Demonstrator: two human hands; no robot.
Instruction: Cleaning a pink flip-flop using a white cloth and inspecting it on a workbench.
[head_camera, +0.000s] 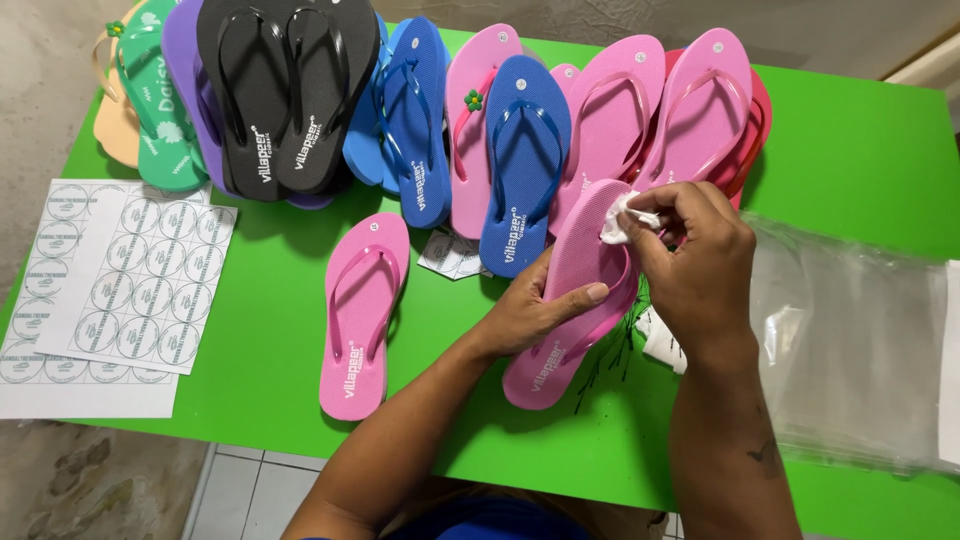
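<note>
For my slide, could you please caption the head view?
Left hand steadies a pink flip-flop while the right hand rubs it with a white cloth above a green table.

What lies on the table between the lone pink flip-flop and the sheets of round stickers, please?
Nothing: in the head view, only bare green table separates the lone pink flip-flop from the sticker sheets. The left hand holds another pink flip-flop farther right.

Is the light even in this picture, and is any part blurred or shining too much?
In the head view, the light is soft and even; the slippers cast mild shadows on the green table. The black flip-flops show small glossy highlights on their straps. The clear plastic bags reflect a pale glare. The right hand with the white cloth is sharp, without visible motion blur.
</note>
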